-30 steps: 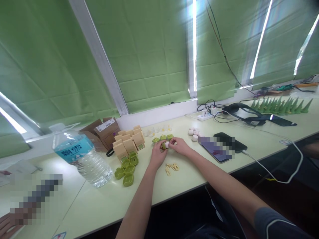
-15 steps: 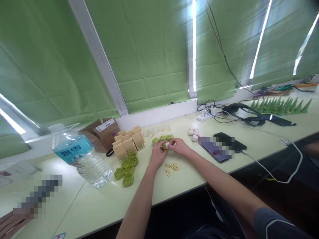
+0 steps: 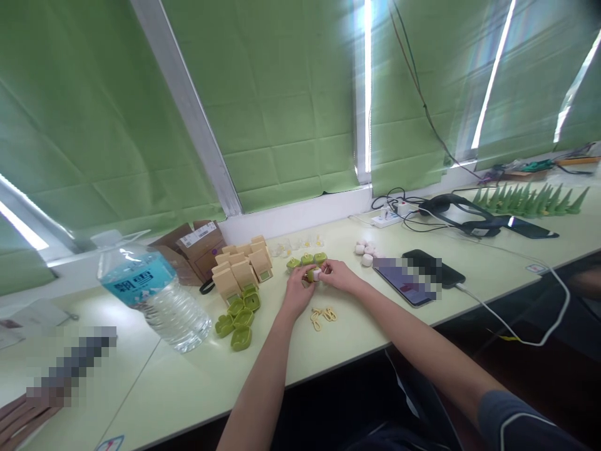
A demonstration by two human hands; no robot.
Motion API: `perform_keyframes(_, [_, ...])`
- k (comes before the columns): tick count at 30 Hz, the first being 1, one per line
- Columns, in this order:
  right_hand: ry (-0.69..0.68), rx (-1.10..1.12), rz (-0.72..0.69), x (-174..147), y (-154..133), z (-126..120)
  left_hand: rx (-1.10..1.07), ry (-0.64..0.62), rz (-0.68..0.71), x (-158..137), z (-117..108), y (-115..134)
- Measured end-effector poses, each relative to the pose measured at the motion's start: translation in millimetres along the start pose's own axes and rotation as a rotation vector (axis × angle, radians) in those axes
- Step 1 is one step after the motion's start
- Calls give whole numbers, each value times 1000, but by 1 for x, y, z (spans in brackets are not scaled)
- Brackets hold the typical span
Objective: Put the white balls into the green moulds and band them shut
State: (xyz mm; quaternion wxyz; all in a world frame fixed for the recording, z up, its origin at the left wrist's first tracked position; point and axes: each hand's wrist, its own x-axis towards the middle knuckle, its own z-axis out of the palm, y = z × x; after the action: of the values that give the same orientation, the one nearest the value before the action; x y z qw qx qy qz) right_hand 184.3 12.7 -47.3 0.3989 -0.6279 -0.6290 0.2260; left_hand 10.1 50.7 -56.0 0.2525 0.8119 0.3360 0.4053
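My left hand (image 3: pixel 299 289) closes its fingers round a small green piece (image 3: pixel 310 275). My right hand (image 3: pixel 339 276) pinches a pale pinkish-white piece (image 3: pixel 317 274) against its right side. The fingers partly cover both. Just beyond my hands stands a row of small green lidded pieces (image 3: pixel 307 259). Pale yellow loops of cord (image 3: pixel 323 317) lie on the table on the near side. Several pinkish-white rounded pieces (image 3: pixel 365 252) sit to the right of my right hand. Open green shaped cups (image 3: pixel 242 318) are on the left, beside cream-coloured blocks (image 3: pixel 243 272).
Small clear pieces with yellow spots (image 3: pixel 305 242) stand at the back. A large water bottle (image 3: pixel 154 291) and an open cardboard box (image 3: pixel 200 247) are on the left. Phones (image 3: pixel 434 269), a white cable (image 3: pixel 558 275), a black strapped headset (image 3: pixel 462 216) and green cones (image 3: pixel 530 199) lie right. Another person's hand (image 3: pixel 28 416) rests far left.
The green piece and the pale piece have shifted very slightly to the right in my fingers. My arms stay almost where they were.
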Motion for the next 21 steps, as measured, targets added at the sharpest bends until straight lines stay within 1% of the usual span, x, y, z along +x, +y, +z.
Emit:
perform_keyframes(4, [15, 3, 9, 0, 3, 1, -26, -15, 15, 0, 0, -2])
perform_keyframes(8, [3, -35, 8, 1, 0, -3, -49, 19, -3, 2, 2, -6])
perform_keyframes(11, [79, -95, -25, 11, -7, -13, -61, 69, -42, 4, 4, -10])
perform_keyframes(14, [186, -59, -24, 37, -8, -23, -73, 95, -73, 4, 5, -12])
perform_keyframes(16, [222, -46, -8, 61, -3, -25, -72, 85, -80, 4, 6, -13])
perform_keyframes(17, [232, -63, 25, 74, 2, -24, -68, 78, -80, 3, 6, -12])
perform_keyframes(19, [192, -177, 106, 96, 14, -18, -61, 66, -76, 2, 5, -11])
perform_keyframes(21, [184, -240, 138, 113, 26, -10, -60, 61, -71, 1, 5, -9])
